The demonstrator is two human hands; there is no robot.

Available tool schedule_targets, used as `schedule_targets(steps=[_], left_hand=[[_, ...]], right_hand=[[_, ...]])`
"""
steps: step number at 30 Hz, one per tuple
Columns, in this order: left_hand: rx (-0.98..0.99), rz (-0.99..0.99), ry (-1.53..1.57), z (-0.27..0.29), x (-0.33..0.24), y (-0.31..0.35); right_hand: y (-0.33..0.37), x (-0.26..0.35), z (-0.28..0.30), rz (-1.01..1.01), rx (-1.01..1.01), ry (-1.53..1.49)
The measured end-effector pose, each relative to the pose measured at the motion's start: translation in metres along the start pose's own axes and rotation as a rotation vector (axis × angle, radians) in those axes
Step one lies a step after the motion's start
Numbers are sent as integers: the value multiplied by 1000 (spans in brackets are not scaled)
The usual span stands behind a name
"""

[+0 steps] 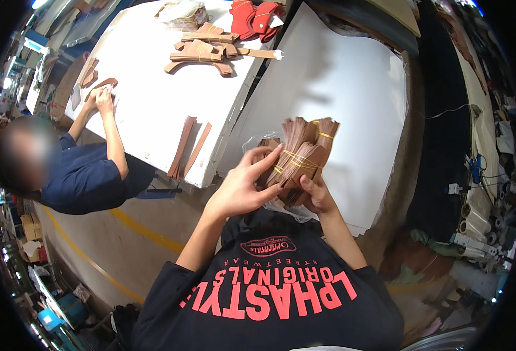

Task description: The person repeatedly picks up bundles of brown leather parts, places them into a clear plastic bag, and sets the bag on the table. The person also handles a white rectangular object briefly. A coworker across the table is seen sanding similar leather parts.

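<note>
In front of my chest I hold several bundles of brown leather-like cut pieces [304,158], bound with yellow rubber bands. My left hand [243,184] closes on the left side of the bundles, with its thumb low and its fingers along the upper edge. On the lower right, my right hand [321,198] grips them, thumb in front; its other fingers are hidden behind the pieces. Clear plastic [256,140] shows around the left of the stack, but I cannot tell whether it wraps the bundles or lies beneath them.
A white-topped table [146,111] at the left bears banded brown bundles [202,51], red bundles [255,19] and loose brown strips [183,143]. Beside it a co-worker [88,167] handles a brown piece. White sheeting [357,111] covers the surface ahead of me.
</note>
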State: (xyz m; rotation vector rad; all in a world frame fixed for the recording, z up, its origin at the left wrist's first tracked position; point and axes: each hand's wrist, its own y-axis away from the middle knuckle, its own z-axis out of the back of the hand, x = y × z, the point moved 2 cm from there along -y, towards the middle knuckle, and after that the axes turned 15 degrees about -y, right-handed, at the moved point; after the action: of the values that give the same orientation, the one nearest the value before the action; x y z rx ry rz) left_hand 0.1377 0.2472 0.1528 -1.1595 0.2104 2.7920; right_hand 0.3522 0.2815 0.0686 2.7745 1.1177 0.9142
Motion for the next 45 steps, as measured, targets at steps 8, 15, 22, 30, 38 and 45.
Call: schedule_targets(steps=[8, 15, 22, 30, 38, 45], left_hand=[[-44, 468, -292, -63, 87, 16], [-79, 384, 430, -96, 116, 8], [-145, 215, 254, -94, 117, 11], [-58, 273, 308, -78, 119, 3], [2, 297, 272, -54, 110, 18], [101, 92, 143, -34, 108, 14]], right_hand=[[-11, -15, 46, 83, -54, 425], [-56, -96, 102, -251, 94, 664], [-89, -149, 139, -559, -232, 1017], [-92, -95, 142, -617, 41, 1189], [-143, 39, 53, 170, -574, 1847], [-201, 44, -7, 399, -205, 1619]])
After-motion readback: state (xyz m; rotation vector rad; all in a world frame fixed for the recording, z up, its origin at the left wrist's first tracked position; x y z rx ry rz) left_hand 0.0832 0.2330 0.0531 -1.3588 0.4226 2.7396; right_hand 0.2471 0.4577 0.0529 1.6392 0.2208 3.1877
